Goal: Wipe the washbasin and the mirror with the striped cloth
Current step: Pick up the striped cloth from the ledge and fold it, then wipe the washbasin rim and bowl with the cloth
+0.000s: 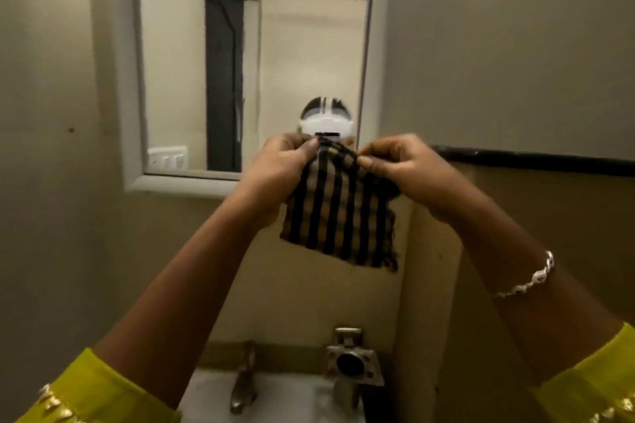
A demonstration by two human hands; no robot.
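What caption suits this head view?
Both hands, left and right, hold the cloth up before the mirror, above the washbasin.

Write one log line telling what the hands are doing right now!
left hand: pinching cloth top | right hand: pinching cloth top | striped cloth: hanging before mirror | washbasin: untouched below

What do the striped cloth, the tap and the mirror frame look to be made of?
Striped cloth: woven fabric, matte; it hangs limp with a frayed lower corner. Tap: metal, dull grey with a faint sheen, probably tarnished. Mirror frame: smooth, pale grey, matte; painted wood or plastic, the picture cannot settle which.
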